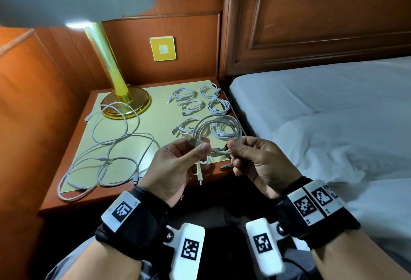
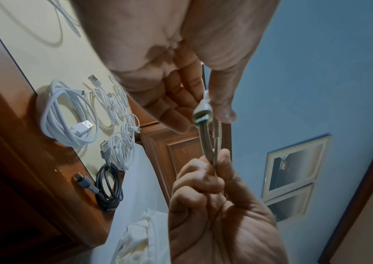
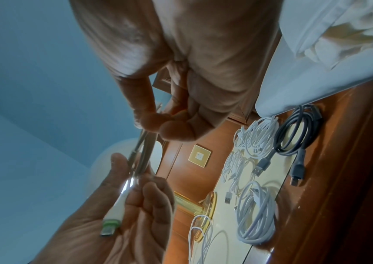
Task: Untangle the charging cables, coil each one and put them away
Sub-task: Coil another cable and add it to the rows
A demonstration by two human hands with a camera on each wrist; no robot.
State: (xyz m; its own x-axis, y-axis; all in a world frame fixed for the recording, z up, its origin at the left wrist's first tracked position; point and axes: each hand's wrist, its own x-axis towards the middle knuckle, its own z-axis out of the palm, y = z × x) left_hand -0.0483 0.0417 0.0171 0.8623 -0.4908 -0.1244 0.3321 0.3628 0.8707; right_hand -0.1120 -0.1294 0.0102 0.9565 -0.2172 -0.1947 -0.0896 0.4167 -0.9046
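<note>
I hold a coiled white cable [image 1: 219, 127] in the air over the front right of the nightstand [image 1: 66, 195]. My left hand [image 1: 200, 146] pinches it by one plug [image 2: 201, 114] between thumb and fingers, and a short tail with the other plug [image 1: 200, 179] hangs below that hand. My right hand [image 1: 232, 149] pinches the bundled strands [image 3: 144, 142] at the bottom of the loop. Loose white cables [image 1: 111, 146] lie tangled on the left of the nightstand's pale top.
Several coiled white cables [image 1: 195, 101] and one dark grey coil [image 2: 108, 187] lie on the right side of the top. A brass lamp [image 1: 124, 101] stands at the back left. A bed with white sheets [image 1: 333, 124] borders the nightstand's right.
</note>
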